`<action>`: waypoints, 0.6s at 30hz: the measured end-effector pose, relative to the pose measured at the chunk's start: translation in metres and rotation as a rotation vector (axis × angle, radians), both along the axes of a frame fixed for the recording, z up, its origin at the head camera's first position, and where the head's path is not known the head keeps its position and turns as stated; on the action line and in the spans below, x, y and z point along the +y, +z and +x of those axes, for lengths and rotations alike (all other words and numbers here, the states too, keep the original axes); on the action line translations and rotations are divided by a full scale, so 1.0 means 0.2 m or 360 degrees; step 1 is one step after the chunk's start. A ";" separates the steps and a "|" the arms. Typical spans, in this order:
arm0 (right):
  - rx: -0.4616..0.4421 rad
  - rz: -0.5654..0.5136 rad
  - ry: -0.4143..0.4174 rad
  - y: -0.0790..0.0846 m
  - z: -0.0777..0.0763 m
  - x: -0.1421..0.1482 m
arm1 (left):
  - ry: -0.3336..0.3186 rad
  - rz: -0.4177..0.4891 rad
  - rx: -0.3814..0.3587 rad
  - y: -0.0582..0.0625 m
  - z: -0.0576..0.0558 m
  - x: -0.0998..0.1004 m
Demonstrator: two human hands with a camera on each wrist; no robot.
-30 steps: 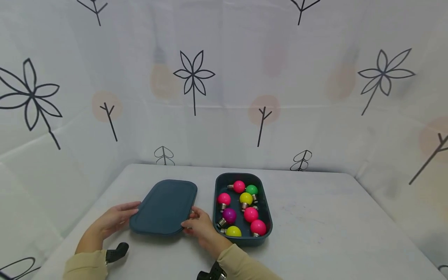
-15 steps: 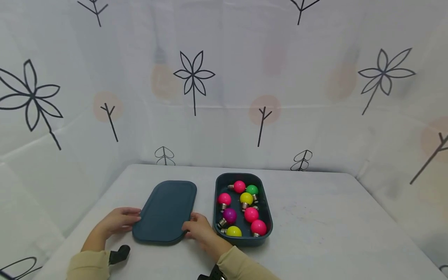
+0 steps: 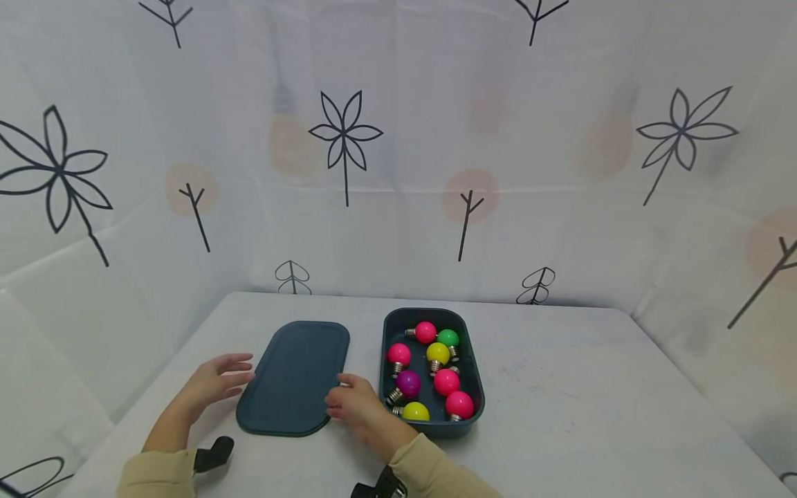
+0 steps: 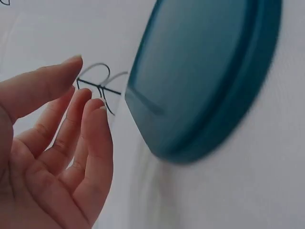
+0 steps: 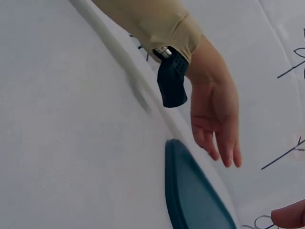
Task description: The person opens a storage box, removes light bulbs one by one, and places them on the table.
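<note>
White table bears a flat blue lid and a filled box

Neither hand has hold of anything. The left hand stands at the lid's left edge with its fingers loosely bent and the thumb well away from them; the left wrist view shows a gap between those fingertips and the lid. The right hand is at the opposite edge, fingers relaxed; whether they touch the lid, I cannot tell. The lid itself lies flat on the table between the two hands.

Just to the right of the right hand is the uncovered box, dark blue like the lid, with rounded corners. Inside are small coloured bulbs with metal screw bases: four pink bulbs, two yellow bulbs, a green bulb near the far right corner and a purple bulb towards the near left. They lie loose, bases pointing various ways.

Both wrists carry tan sleeves and black devices. Behind hangs a pale cloth printed with leaf and twig outlines.
</note>
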State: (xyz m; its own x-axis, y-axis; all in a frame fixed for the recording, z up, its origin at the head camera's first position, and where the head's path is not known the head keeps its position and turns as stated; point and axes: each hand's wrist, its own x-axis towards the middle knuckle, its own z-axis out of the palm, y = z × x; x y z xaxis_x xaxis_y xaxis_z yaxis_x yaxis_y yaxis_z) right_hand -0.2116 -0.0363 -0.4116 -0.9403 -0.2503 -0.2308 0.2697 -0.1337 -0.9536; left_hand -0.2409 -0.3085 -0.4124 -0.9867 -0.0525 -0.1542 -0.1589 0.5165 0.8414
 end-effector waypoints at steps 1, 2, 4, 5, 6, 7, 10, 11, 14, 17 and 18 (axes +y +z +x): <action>-0.0001 -0.0041 0.0024 0.01 0.00 0.01 | -0.0012 0.0028 0.0017 0.01 0.00 0.01; -0.0002 -0.0084 0.0049 0.02 0.00 0.01 | -0.0031 0.0057 0.0045 0.01 0.00 0.02; -0.0007 -0.0144 0.0084 0.06 0.01 0.02 | -0.0070 0.0115 0.0087 0.03 0.01 0.05; -0.0002 -0.0162 0.0098 0.07 0.01 0.03 | -0.0093 0.0150 0.0108 0.04 0.01 0.07; 0.0000 -0.0176 0.0108 0.09 0.00 0.03 | -0.0117 0.0189 0.0129 0.06 0.01 0.09; 0.0003 -0.0191 0.0113 0.11 0.00 0.04 | -0.0133 0.0222 0.0149 0.07 0.01 0.11; 0.0030 -0.0214 0.0127 0.17 -0.01 0.06 | -0.0204 0.0319 0.0205 0.10 0.02 0.17; 0.0041 -0.0214 0.0132 0.18 -0.01 0.07 | -0.0226 0.0354 0.0221 0.11 0.02 0.19; 0.0066 -0.0207 0.0135 0.22 -0.02 0.10 | -0.0277 0.0459 0.0253 0.14 0.04 0.24; 0.0086 -0.0184 0.0124 0.25 -0.04 0.13 | -0.0284 0.0558 0.0264 0.16 0.04 0.30; 0.0095 -0.0178 0.0120 0.26 -0.05 0.14 | -0.0283 0.0591 0.0265 0.17 0.05 0.32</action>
State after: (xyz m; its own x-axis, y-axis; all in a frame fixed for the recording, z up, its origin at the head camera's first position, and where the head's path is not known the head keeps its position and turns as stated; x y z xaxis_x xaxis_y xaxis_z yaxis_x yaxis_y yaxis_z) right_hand -0.2210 -0.0073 -0.3606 -0.9289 -0.3421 -0.1418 0.2264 -0.2216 -0.9485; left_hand -0.2316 -0.2442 -0.3779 -0.9883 0.1492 0.0315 0.0588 0.1817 0.9816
